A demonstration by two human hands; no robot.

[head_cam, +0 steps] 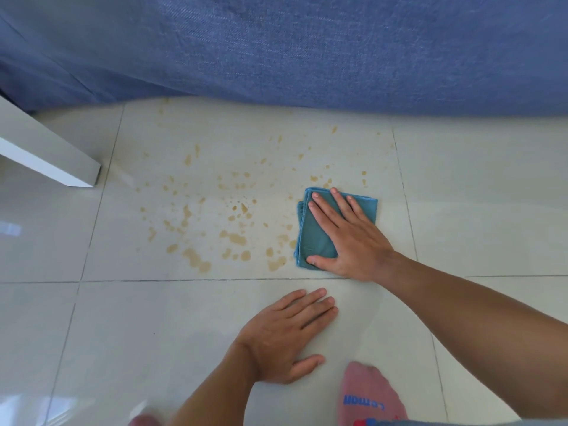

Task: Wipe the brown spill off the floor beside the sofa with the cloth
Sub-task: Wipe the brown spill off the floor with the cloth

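Pale floor (461,186) beside the sofa (307,50) carries brown spill (233,238), mostly unwiped. Right hand (347,238), fingers spread, presses the cloth (313,241) flat at its right edge. Left hand (285,333) rests flat, fingers together.

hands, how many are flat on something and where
2. The right hand presses flat on the folded teal cloth at the right edge of the brown spill. The left hand rests flat on the bare floor tile nearer the person.

A white table corner (46,155) at left; pink printed fabric (368,398) below.
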